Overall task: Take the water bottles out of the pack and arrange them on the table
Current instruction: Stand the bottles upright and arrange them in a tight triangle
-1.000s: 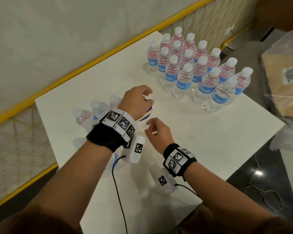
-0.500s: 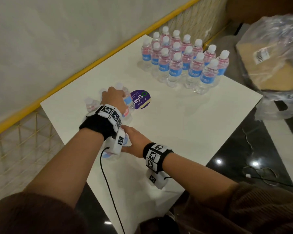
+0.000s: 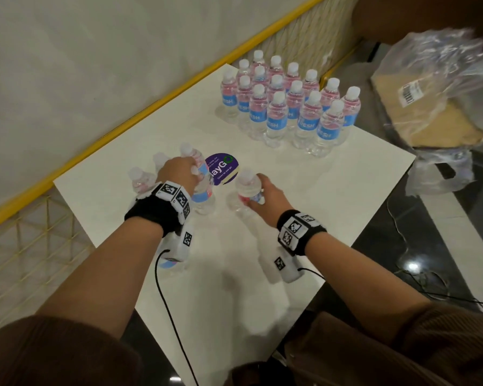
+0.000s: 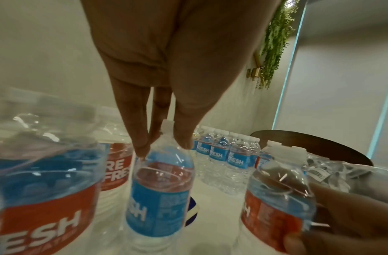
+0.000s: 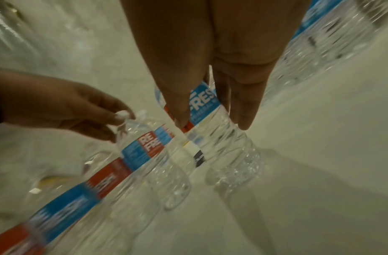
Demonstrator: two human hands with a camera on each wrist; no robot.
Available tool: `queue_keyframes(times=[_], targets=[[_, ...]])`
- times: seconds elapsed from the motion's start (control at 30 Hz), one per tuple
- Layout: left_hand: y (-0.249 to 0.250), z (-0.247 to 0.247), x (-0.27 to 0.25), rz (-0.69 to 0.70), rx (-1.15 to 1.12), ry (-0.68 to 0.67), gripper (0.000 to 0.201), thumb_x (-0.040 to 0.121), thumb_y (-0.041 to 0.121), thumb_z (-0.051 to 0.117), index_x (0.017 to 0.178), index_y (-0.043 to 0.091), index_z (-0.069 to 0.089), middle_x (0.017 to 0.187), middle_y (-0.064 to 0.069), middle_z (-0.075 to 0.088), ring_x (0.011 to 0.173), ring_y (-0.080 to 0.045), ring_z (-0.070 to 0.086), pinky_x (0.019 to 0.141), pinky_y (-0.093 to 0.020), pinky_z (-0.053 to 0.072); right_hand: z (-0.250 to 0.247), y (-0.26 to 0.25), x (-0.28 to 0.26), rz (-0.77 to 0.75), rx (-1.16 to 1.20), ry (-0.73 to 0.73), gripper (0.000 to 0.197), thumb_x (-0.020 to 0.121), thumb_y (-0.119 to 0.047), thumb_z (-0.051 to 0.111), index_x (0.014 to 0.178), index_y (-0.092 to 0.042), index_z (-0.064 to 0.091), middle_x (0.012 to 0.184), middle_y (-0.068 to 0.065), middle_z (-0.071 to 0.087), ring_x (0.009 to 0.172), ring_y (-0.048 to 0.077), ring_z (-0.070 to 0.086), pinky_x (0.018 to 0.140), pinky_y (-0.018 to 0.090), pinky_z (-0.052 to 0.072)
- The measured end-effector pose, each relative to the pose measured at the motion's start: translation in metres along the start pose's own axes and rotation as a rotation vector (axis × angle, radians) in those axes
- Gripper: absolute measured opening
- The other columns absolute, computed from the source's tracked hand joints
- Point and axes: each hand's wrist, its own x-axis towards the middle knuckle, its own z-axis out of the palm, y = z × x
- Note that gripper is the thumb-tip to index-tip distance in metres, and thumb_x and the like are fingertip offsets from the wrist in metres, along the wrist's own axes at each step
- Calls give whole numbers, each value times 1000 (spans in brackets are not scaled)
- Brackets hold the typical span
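My left hand (image 3: 193,170) pinches the neck of an upright water bottle (image 3: 204,196) with a blue and red label, just below its white cap. The left wrist view shows the fingers (image 4: 142,146) on both sides of that bottle (image 4: 160,198). My right hand (image 3: 252,194) grips a second bottle (image 3: 247,186) round its label, a little to the right and apart from the first. In the right wrist view this bottle (image 5: 219,138) is upright, with its base at or just above the table. Three more bottles (image 3: 141,181) stand behind my left hand, partly hidden.
Several bottles (image 3: 287,107) stand in tight rows at the far right corner of the white table (image 3: 332,218). A round purple sticker (image 3: 223,168) lies between my hands. A plastic bag with cardboard (image 3: 435,107) sits off the right edge. A yellow rail (image 3: 140,112) runs along the left.
My right hand has come out from under my left wrist and moved right, now holding a bottle. My left hand has stayed on its bottle.
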Motion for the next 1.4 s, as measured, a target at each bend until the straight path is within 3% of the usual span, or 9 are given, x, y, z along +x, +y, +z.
queue_keyframes(times=[0.33,0.7,0.77,0.9,0.97,1.07,1.17,1.33,1.4], targets=[[108,34,29,248,-112,-38,28,89,26,60,111,9,63,110,-17,60,106,-34,56,82,-37,43,-93,39,42,133,24,145,59,85,-16,67,135,-16,37,129,6,56,114,24,56,91,26,42],[181,66,98,338,-242,69,38,91,32,57,126,19,56,125,-8,54,111,-28,55,87,-36,44,-158,68,73,159,59,144,68,83,-19,70,140,-22,33,131,-1,52,111,16,53,88,24,40],[180,78,100,317,-386,102,48,88,35,61,132,20,51,126,-7,52,111,-26,56,91,-37,47,-161,75,76,176,62,128,75,79,-19,74,141,-23,32,134,1,51,116,18,52,92,27,43],[174,114,91,89,-661,14,88,69,46,78,140,19,32,133,-8,44,119,-23,50,98,-38,46,-159,89,78,220,53,72,81,79,-17,74,145,-21,27,141,2,47,128,21,47,104,34,41],[174,128,93,20,-705,-13,89,65,49,79,134,14,36,132,-9,48,117,-24,53,95,-39,48,-154,91,78,214,55,105,76,80,-18,73,144,-20,32,139,2,50,124,21,50,101,32,43],[175,135,102,23,-754,-9,70,69,45,78,121,13,45,124,-7,57,110,-24,58,90,-36,50,-145,92,79,208,48,198,69,76,-25,76,135,-19,40,130,4,54,114,21,55,96,34,47],[174,136,111,51,-770,-16,66,69,40,80,118,13,46,122,-5,56,110,-20,56,90,-31,46,-139,94,78,226,64,238,70,76,-28,76,135,-20,40,129,4,54,113,20,54,95,31,46],[162,146,114,109,-759,-199,77,72,8,77,132,11,28,127,-8,53,115,-25,55,92,-28,43,-144,89,80,179,108,151,66,83,-19,70,139,-20,35,137,-1,51,123,19,50,99,26,39],[160,150,115,104,-711,-183,74,76,1,70,137,12,30,130,-9,55,117,-26,55,90,-25,40,-145,90,81,208,106,138,70,83,-20,69,142,-20,30,140,1,48,127,20,47,99,26,38]])
